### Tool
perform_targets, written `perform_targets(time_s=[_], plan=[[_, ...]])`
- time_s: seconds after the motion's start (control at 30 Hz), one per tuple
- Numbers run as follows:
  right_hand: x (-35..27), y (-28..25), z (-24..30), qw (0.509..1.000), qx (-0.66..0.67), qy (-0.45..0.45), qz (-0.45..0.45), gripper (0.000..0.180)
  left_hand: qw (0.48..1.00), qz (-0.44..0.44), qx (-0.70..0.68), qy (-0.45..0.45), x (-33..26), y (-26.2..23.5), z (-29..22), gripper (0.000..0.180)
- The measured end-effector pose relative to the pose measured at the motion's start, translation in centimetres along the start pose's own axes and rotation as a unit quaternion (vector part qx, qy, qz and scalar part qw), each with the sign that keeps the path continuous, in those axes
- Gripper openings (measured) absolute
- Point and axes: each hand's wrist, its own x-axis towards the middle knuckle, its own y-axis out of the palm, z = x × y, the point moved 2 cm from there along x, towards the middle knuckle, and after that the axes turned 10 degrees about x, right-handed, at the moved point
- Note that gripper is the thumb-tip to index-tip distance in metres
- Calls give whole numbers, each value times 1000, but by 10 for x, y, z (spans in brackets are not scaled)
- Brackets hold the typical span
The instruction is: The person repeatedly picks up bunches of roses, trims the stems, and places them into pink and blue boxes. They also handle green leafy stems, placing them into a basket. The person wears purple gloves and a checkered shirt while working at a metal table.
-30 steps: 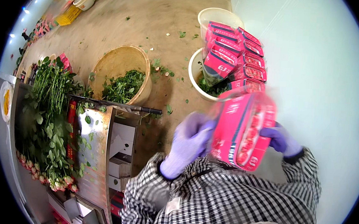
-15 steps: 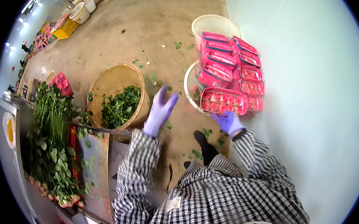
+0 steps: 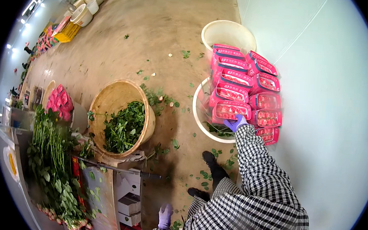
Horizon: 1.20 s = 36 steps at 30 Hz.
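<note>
My right hand [image 3: 235, 123], in a purple glove, has its fingers at the near edge of a pink-wrapped rose bunch [image 3: 232, 111] and appears to grip it. That bunch lies at the near end of the left row of wrapped rose bunches [image 3: 265, 101], which rest in two rows over white tubs [image 3: 198, 111] along the wall. My left hand [image 3: 165, 216], also gloved, hangs low beside the bench with nothing in it. Its fingers are stretched out. Loose long-stemmed roses [image 3: 56, 170] lie on the bench to the left, heads toward me.
A tan tub [image 3: 149, 125] full of cut leaves [image 3: 126, 128] stands beyond the bench [image 3: 104, 186]. White boxes [image 3: 129, 192] sit under the bench. Leaves litter the floor [image 3: 173, 80]. A pale wall [image 3: 319, 102] bounds the right side. Yellow crates [image 3: 67, 32] stand far left.
The rose bunch in my right hand has settled against the end of the left row. My left hand has dropped from beside the tan tub to low by the bench. The view has shifted.
</note>
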Motion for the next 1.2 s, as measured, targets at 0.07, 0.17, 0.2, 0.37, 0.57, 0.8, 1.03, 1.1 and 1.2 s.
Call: perform_targets(time_s=[0.07,0.17,0.2,0.37,0.57,0.8,1.03,1.1,1.2], plan=[[-1,-17,4,997,-69,-40,0,39,1000,3,-16,8,-9,-8,4,38],[-17,-31,2,924,-297,-226,-84,38,998,3,-54,38,-28,-29,9,41],[-33,-30,8,742,-568,-329,-135,40,996,1,-59,71,-39,-39,22,40],[-128,46,-46,881,-337,-308,-126,46,984,-90,22,153,-122,-130,164,40],[-361,172,-357,870,-439,-50,218,28,949,-198,-224,101,-226,-212,236,35],[-589,336,-744,475,-451,-154,739,27,888,-251,-325,208,-238,-284,311,36],[-732,492,-1197,202,-483,-256,813,45,772,-516,-371,8,-366,-377,448,35],[-721,495,-1299,150,-544,-330,756,67,746,-540,-388,-18,-376,-409,486,35],[-721,427,-1369,93,-657,-347,663,77,682,-560,-461,-93,-415,-425,476,33]])
